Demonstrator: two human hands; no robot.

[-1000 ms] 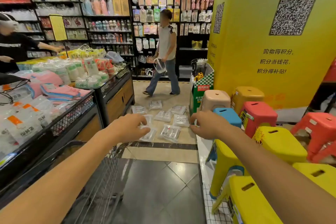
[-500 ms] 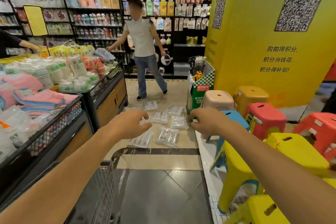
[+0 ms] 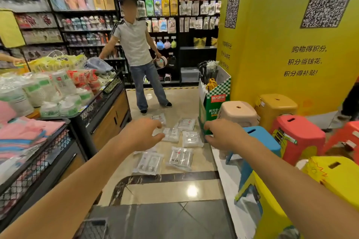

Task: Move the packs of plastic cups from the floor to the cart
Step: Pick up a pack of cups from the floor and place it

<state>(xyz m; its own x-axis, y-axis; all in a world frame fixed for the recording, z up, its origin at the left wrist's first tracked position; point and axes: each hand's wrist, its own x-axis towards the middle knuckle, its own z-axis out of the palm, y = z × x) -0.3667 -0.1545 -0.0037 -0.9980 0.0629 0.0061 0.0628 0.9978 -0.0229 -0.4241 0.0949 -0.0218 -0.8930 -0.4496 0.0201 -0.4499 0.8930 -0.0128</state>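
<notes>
Packs of plastic cups [image 3: 180,158] lay flat and scattered on the tiled floor [image 3: 174,188], beyond your two hands and mostly in the gap between them. Neither hand held one.

Your left hand [image 3: 143,134] was stretched forward, fingers loosely curled and apart, holding nothing. One or two packs were partly hidden behind it. Your right hand [image 3: 225,135] was likewise extended, thumb and fingers loosely bent with a gap between them, empty.

Cart [image 3: 95,227]: only a wire corner showed, well behind both hands, under your left forearm.

Just past the right hand stood a green checked carton [image 3: 212,106] and a pale stool [image 3: 238,111]. A blue stool [image 3: 262,137] sat outboard of the right wrist. A person in a grey shirt [image 3: 136,44] stood beyond the packs, farther out than the left hand.
</notes>
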